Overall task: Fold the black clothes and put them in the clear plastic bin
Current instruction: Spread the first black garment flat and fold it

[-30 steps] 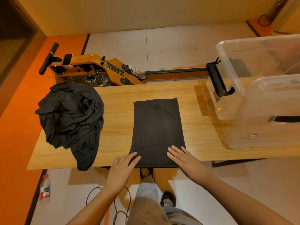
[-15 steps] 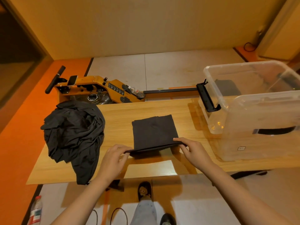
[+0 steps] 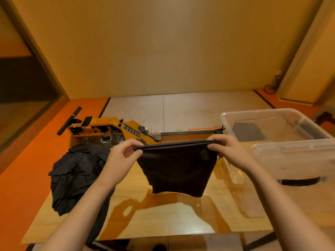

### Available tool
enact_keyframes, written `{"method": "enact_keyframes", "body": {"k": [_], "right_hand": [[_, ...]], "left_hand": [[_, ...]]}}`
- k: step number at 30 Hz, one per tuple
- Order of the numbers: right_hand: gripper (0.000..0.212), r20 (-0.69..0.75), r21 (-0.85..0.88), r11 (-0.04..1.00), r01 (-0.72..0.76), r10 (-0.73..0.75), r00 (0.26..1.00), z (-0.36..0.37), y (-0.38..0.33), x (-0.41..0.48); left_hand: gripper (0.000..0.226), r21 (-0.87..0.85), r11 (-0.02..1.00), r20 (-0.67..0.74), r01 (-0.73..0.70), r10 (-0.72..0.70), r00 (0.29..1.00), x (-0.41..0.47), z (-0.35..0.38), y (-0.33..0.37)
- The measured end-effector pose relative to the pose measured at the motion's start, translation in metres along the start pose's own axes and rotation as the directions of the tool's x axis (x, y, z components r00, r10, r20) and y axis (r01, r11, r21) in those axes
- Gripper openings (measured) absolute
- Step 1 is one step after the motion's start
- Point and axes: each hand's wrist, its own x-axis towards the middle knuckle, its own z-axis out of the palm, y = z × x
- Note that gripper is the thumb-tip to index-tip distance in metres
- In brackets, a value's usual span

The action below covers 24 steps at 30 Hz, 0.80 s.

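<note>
Folded black garment (image 3: pixel 176 169) held up between my hands.
My left hand (image 3: pixel 123 156) and right hand (image 3: pixel 227 151) pinch its top corners; it hangs above the table (image 3: pixel 163 218).

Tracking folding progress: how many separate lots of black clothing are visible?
3: one folded garment pinched by the left hand and right hand above the table; one crumpled pile on its left end; one folded piece inside the clear plastic bin. The pile may hide several.

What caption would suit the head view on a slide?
Left hand and right hand hold a folded black garment above the wooden table, between the black clothes pile and clear plastic bin.
</note>
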Motion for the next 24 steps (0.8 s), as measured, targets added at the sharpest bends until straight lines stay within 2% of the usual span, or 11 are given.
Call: {"method": "enact_keyframes", "body": {"k": [4, 7, 9, 12, 14, 15, 20, 24], "right_hand": [[0.019, 0.113, 0.041, 0.998, -0.053, 0.048, 0.992, -0.017, -0.009, 0.009], [0.018, 0.179, 0.118, 0.983, -0.142, 0.119, 0.977, -0.019, -0.001, 0.029], [0.018, 0.238, 0.138, 0.958, -0.250, 0.213, 0.948, -0.013, 0.017, 0.047], [0.019, 0.295, 0.035, 0.905, -0.425, 0.397, 0.869, 0.012, 0.065, 0.075], [0.023, 0.230, -0.071, 0.859, -0.507, 0.509, 0.829, 0.036, 0.102, 0.092], [0.023, 0.169, -0.096, 0.839, -0.535, 0.544, 0.822, 0.048, 0.118, 0.099], [0.021, -0.137, -0.088, 0.832, -0.548, 0.535, 0.834, 0.084, 0.167, 0.134], [0.021, -0.209, -0.123, 0.849, -0.513, 0.483, 0.850, 0.089, 0.179, 0.167]], "left_hand": [[0.019, -0.083, 0.996, 0.052, 0.044, -0.040, 0.998, 0.016, -0.009, 0.009], [0.017, -0.082, 0.986, 0.124, 0.147, -0.137, 0.983, 0.042, -0.012, -0.004], [0.016, 0.025, 0.965, 0.256, 0.261, -0.258, 0.931, 0.063, -0.004, -0.028], [0.014, 0.250, 0.883, 0.396, 0.396, -0.467, 0.790, 0.090, 0.020, -0.091], [0.017, 0.351, 0.845, 0.426, 0.404, -0.529, 0.734, 0.100, 0.039, -0.133], [0.019, 0.382, 0.838, 0.428, 0.389, -0.534, 0.729, 0.104, 0.047, -0.149], [0.011, 0.405, 0.843, 0.320, 0.355, -0.494, 0.809, 0.130, 0.070, -0.190], [0.008, 0.406, 0.856, 0.277, 0.320, -0.449, 0.850, 0.157, 0.071, -0.206]]}}
